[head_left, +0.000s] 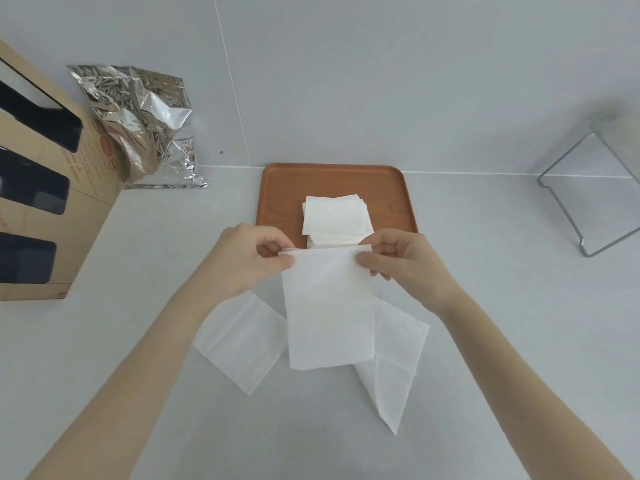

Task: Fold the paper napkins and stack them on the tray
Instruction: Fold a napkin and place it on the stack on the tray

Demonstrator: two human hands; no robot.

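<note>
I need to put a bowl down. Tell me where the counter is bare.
Bare: between the tray and wire rack, and between the cardboard box and left hand. Crowded: the front centre, with both hands and loose napkins.

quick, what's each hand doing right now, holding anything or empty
Left hand: closed, pinching the top left corner of the napkin.
Right hand: closed, pinching the top right corner of the same napkin.
</note>
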